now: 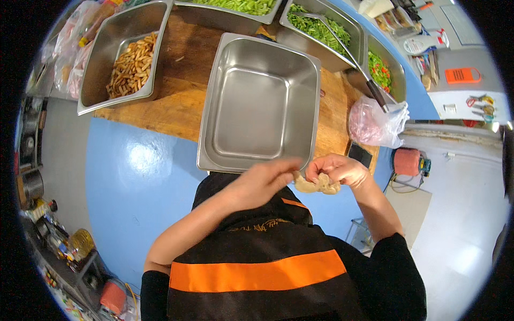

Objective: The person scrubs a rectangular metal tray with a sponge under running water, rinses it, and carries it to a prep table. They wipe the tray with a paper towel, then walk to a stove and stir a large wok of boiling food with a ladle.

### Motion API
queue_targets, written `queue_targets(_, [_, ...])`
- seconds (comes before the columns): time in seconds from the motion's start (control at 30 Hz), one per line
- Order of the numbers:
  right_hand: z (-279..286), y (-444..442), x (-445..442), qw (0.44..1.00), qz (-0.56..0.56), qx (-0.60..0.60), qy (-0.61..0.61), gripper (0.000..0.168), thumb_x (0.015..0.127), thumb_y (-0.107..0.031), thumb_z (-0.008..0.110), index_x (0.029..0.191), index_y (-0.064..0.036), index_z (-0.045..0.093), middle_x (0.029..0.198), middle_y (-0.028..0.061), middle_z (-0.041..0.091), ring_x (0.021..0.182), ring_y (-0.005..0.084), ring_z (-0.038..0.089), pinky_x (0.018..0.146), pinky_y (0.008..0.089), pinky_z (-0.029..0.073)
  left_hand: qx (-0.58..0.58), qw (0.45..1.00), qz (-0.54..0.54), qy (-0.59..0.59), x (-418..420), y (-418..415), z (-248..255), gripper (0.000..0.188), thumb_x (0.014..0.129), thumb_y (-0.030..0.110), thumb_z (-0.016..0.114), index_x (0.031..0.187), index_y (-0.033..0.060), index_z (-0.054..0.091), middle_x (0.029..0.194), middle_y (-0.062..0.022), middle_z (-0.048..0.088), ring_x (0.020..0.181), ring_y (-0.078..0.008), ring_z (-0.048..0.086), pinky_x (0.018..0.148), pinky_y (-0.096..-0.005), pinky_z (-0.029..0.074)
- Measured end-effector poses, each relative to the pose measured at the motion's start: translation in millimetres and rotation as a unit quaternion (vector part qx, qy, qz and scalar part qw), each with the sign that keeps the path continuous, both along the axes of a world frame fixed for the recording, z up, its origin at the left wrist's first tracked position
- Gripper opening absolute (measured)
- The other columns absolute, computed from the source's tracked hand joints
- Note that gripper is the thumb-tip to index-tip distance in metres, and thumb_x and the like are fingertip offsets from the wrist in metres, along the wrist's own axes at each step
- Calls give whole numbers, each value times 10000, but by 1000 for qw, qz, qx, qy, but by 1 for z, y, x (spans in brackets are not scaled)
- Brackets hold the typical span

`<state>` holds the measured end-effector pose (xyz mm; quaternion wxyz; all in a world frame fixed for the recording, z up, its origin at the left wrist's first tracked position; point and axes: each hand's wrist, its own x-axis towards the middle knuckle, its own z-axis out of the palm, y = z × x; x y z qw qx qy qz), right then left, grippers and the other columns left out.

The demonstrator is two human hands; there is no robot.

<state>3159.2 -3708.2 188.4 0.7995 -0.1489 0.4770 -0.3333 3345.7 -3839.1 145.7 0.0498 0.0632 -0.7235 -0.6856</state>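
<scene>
My right hand (339, 170) grips a crumpled, soft beige thing (317, 185), perhaps a glove or cloth, just off the near right corner of a deep stainless steel pan (251, 112). My left hand (265, 180) reaches across from the left, its fingers at the beige thing's left end. Those fingers are blurred, and I cannot tell whether they hold it. Nothing lies in the pan, which rests on a wooden board (176, 114) and reaches past its near edge.
Steel pans hold brown cut strips (134, 66), pale green slices (241, 5), chopped greens (321, 34) and a red-green mix (379, 72). Long-handled tongs or a ladle (345, 48) lies across the greens. A plastic bag with pinkish contents (373, 124) sits at the board's right edge.
</scene>
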Motion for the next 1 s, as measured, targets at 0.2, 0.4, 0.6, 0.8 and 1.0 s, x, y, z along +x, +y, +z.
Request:
queue_targets(0.2, [-6,27,77,840,-62,-144,520,267,657,19,563,921,-1,529,845,63,538,767,140,532,701,249,441,323,930,30,-174,20,41,-21,180,805,97,492,902,-41,558,719,1,544,607,-31,473,548,-164,407])
queue_targets(0.4, [-24,49,144,686,-79,-226,687,305,635,-41,614,936,-50,563,831,84,554,804,253,522,716,304,439,383,897,-126,-184,43,48,-36,318,786,15,441,1102,-13,418,987,-38,515,886,-95,476,773,-234,393])
queue_targets(0.6, [-45,47,108,588,-186,-159,771,232,652,37,550,849,-75,600,877,81,565,813,235,523,718,299,437,-82,980,179,-32,65,11,-10,264,738,-37,504,987,43,541,1011,-79,556,919,-148,521,734,-238,426])
queue_targets(0.8, [-92,14,134,534,-78,-271,797,330,680,-9,514,1001,-84,532,1011,73,519,933,264,477,809,364,405,-22,923,354,-148,91,-54,-47,306,766,6,500,1069,39,514,794,-59,522,678,-104,487,617,-229,420])
queue_targets(1.0, [-78,-51,161,534,-34,-421,733,361,650,-35,522,1010,-33,534,1026,84,515,960,232,480,845,303,388,-16,934,345,-92,86,-53,-60,421,739,-22,517,1149,24,435,625,21,485,585,-53,457,551,-204,420])
